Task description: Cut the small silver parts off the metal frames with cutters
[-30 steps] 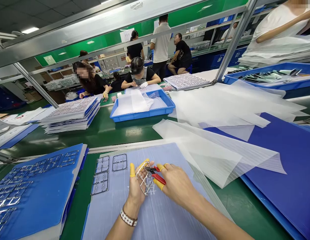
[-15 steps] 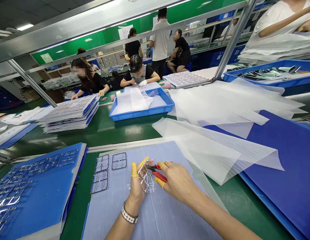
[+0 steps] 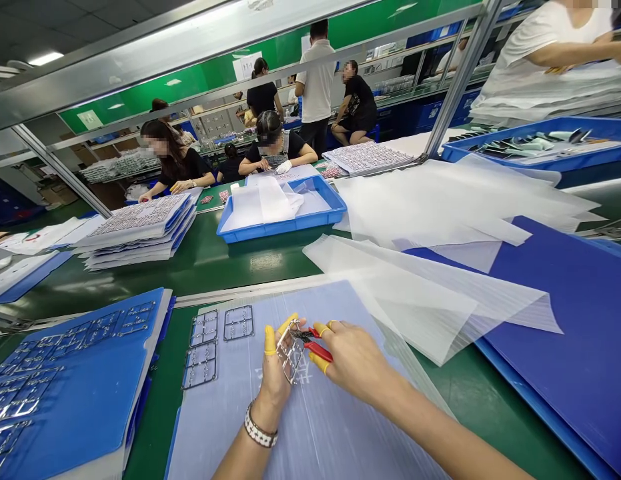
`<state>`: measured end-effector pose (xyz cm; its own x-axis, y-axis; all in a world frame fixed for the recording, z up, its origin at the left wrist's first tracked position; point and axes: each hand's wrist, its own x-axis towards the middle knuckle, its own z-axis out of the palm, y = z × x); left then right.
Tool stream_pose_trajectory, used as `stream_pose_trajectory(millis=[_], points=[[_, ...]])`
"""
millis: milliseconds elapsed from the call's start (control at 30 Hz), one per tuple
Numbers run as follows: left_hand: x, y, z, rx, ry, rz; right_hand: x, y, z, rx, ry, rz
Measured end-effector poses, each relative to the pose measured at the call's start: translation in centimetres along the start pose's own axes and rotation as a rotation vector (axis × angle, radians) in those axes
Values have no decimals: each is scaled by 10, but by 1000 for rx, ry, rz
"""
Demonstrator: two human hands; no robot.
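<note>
I log my left hand [image 3: 275, 377] pinching the metal frame [image 3: 291, 353] firmly, my right hand [image 3: 355, 360] gripping red-handled cutters [image 3: 317, 351] narrowly at its 3 o'clock edge.

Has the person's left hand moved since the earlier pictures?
Yes, slightly: the left hand, gripping a metal frame, sits further right, toward the red-handled pliers, judged against the flat frame on the plastic sheet.
</note>
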<state>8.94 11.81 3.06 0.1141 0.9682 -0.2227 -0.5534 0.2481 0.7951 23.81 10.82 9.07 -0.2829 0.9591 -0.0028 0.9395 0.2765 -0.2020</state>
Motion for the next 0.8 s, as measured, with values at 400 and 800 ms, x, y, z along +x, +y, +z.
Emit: stream_pose_trajectory(millis=[400,800], points=[[4,9,1,-85,43,-24,-5,-4,-4,-61,18,-41],[4,2,1,-53,88,-3,-6,-19,-2,-18,8,-73]])
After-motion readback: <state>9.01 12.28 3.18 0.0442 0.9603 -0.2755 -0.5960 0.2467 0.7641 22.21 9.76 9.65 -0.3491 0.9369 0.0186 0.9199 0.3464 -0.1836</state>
